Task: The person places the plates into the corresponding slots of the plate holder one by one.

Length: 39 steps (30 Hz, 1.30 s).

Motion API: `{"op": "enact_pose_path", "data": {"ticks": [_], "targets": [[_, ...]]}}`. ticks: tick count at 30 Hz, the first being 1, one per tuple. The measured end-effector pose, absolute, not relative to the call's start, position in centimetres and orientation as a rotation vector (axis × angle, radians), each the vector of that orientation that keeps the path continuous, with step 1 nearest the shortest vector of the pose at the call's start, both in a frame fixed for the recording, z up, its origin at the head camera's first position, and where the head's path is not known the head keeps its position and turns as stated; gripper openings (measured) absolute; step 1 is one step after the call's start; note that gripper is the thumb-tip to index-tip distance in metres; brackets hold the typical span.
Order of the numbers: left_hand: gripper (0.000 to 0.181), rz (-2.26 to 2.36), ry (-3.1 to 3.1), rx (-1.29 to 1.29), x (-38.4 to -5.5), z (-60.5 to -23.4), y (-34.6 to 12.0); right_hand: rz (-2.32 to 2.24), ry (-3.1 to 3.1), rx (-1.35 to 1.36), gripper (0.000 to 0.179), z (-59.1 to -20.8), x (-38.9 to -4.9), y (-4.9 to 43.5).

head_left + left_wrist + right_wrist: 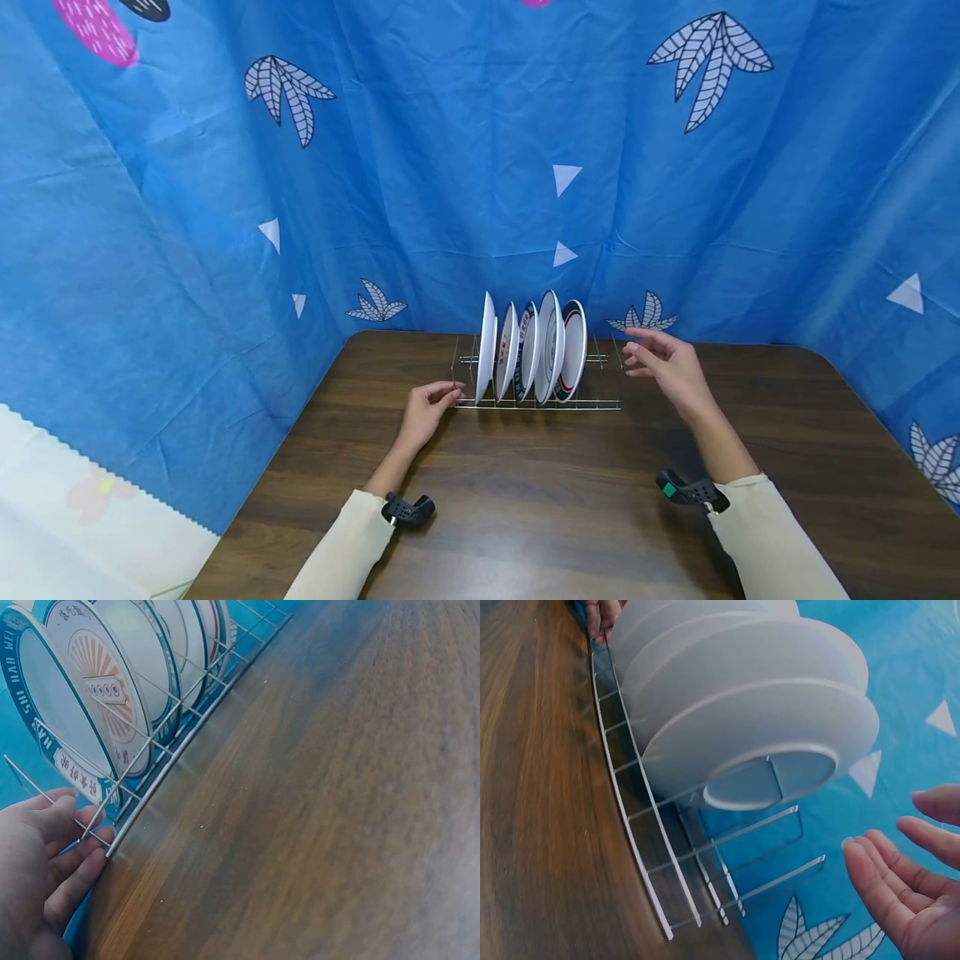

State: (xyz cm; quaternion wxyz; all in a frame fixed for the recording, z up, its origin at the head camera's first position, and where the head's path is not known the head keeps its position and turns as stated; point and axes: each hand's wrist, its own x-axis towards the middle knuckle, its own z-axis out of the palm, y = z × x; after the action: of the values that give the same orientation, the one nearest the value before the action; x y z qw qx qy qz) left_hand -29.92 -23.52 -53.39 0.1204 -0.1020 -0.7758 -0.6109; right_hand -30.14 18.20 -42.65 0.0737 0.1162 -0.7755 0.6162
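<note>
A metal wire dish rack (600, 406) stands on the table, holding several plates (551, 346) on edge, side by side and slightly tilted. At the rack's left end, my left hand (432, 408) pinches the end wire between thumb and fingers. The left wrist view shows this hand (45, 862) close beside the outermost plate (56, 697), which has a dark patterned rim. My right hand (670, 367) is held just off the rack's right end, fingers loosely bent with nothing in them. In the right wrist view, bare slots lie between that hand (907, 889) and the nearest white plate (780, 727).
The brown wooden table (525, 492) stretches in front of the rack and to both sides. A blue patterned curtain (480, 167) hangs right behind the table and along its sides. Dark bands (408, 510) are worn on both wrists.
</note>
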Motion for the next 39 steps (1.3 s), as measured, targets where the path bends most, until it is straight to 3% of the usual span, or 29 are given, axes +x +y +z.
{"op": "enact_pose_path", "data": {"ticks": [7,18,27,39], "targets": [[0.016,-1.786,-2.243,-0.32,-30.0,-53.3,-23.5,1.838,-2.566,0.312,0.053,-43.8,-30.3,19.4],[0.017,-1.813,-2.273,-0.326,-30.0,-53.3,-23.6,2.052,-2.61,0.399,0.052,-44.5,-30.2,19.7],[0.016,-1.797,-2.339,-0.491,-29.2,-52.5,-23.4,2.06,-2.536,0.371,0.051,-45.0,-30.5,19.7],[0.018,-1.861,-2.399,-0.815,-29.2,-52.8,-23.3,1.806,-2.627,0.415,0.064,-45.7,-30.7,19.9]]}}
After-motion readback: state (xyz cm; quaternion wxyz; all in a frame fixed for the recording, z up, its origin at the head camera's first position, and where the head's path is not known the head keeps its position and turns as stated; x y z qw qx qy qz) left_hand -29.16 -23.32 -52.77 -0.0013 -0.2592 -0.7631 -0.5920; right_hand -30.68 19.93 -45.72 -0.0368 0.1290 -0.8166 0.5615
